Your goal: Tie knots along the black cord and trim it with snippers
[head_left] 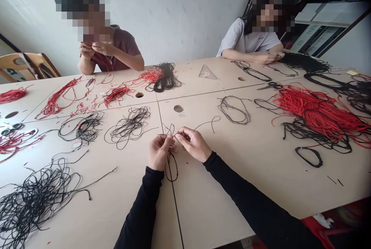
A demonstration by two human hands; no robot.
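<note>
The left hand (159,152) pinches a black cord (177,168), its loop dangling below those fingers; just beside, the right hand (193,143) bunches its fingertips, whether gripping I can't tell. Well rightward lie red cords (315,112).

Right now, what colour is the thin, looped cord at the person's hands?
The thin, looped cord is black; best seen in the head view.
</note>
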